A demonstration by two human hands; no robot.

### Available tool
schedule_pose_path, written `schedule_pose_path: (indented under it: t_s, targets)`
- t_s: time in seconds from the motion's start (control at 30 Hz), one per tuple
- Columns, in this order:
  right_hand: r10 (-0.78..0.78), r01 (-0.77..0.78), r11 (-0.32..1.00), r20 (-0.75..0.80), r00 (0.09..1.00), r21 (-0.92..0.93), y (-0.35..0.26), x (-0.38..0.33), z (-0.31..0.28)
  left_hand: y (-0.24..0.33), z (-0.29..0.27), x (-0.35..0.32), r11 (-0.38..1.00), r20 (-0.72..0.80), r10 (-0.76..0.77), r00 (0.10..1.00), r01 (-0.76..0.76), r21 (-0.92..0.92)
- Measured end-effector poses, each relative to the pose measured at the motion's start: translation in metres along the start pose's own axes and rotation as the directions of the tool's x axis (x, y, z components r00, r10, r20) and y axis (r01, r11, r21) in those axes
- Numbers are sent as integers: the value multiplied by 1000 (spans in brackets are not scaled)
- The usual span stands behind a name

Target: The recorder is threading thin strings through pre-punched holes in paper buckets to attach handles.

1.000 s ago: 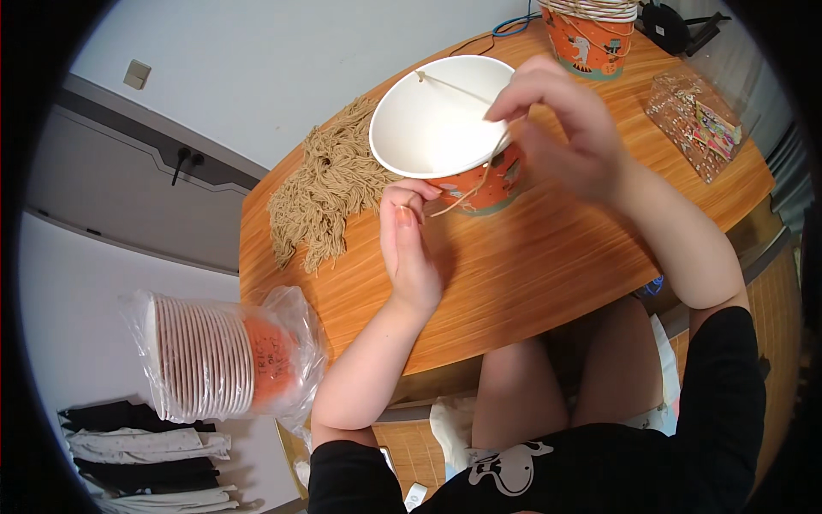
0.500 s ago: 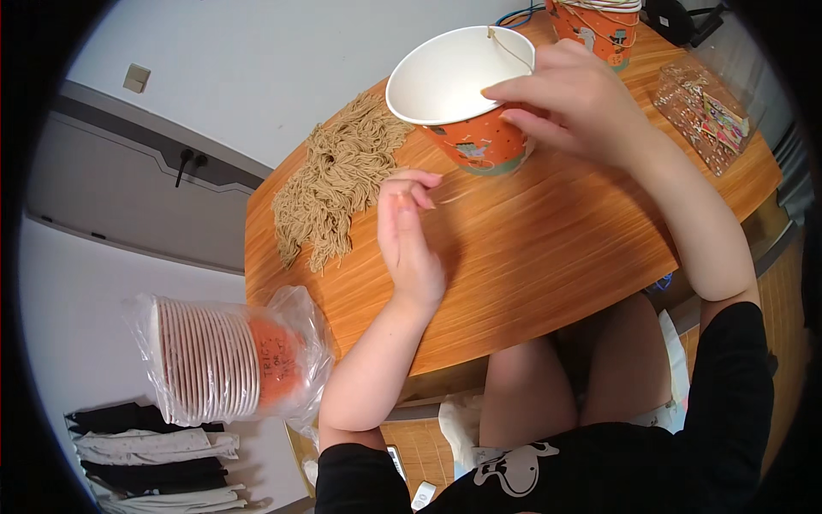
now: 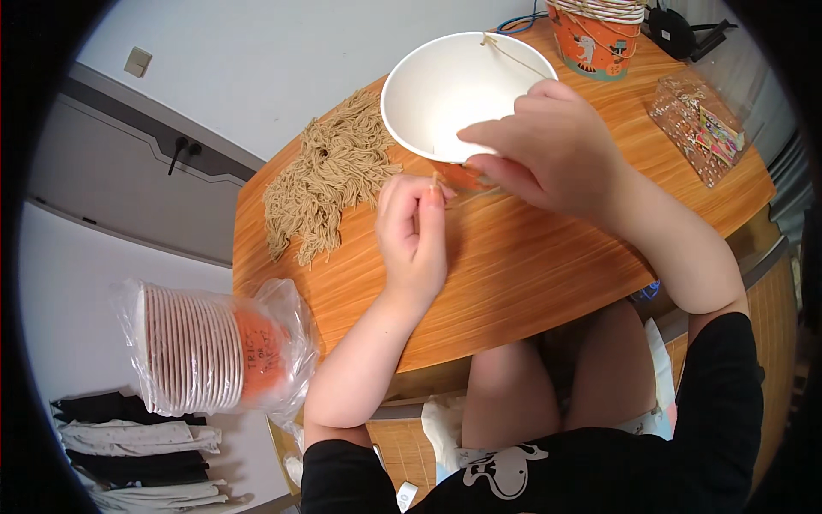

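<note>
An orange-printed paper bucket point(image 3: 419, 90) with a white inside stands on the table, its mouth tipped toward me. A thin tan cord point(image 3: 512, 56) is fixed at a hole in the bucket's far rim and runs down toward my right hand. My right hand point(image 3: 552, 150) grips the near right rim, index finger over the inside and thumb outside. My left hand point(image 3: 413, 218) is closed just in front of the bucket, pinching a tan cord end point(image 3: 436, 178) between thumb and index finger. Whether both cord parts are one piece is hidden.
A heap of tan cords point(image 3: 330, 167) lies left of the bucket on the wooden table point(image 3: 514, 265). Stacked orange buckets point(image 3: 597, 43) stand at the far right, near a clear box point(image 3: 698, 128) of small pieces. Plastic-wrapped buckets point(image 3: 193, 347) sit beyond the table's left edge.
The bucket has tipped further toward me, and my right hand has moved down with its rim. My left hand has risen slightly and closed into a pinch with the cord end pointing up.
</note>
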State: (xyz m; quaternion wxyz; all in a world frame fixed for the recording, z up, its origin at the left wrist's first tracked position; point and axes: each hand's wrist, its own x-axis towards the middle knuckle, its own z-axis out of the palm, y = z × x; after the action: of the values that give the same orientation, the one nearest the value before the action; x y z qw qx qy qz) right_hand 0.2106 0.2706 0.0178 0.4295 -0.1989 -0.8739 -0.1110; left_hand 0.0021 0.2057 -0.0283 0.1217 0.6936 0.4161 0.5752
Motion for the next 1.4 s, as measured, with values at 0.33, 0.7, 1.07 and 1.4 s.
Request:
schedule_pose_path:
  t_s: [0.33, 0.7, 1.07, 1.4]
  targets:
    - [-129, 131, 991, -57, 990, 28, -20, 0, -15, 6, -1, 0, 984, 62, 119, 991, -126, 123]
    - [-124, 129, 990, -85, 989, 60, -20, -2, -13, 4, 2, 0, 982, 72, 69, 995, -81, 171]
    - [31, -42, 990, 80, 996, 135, -20, 10, -39, 6, 1, -3, 972, 94, 120, 988, -136, 194]
    - [-86, -118, 946, 583, 808, 303, -10, 72, -45, 6, 1, -2, 976, 91, 107, 990, -122, 179]
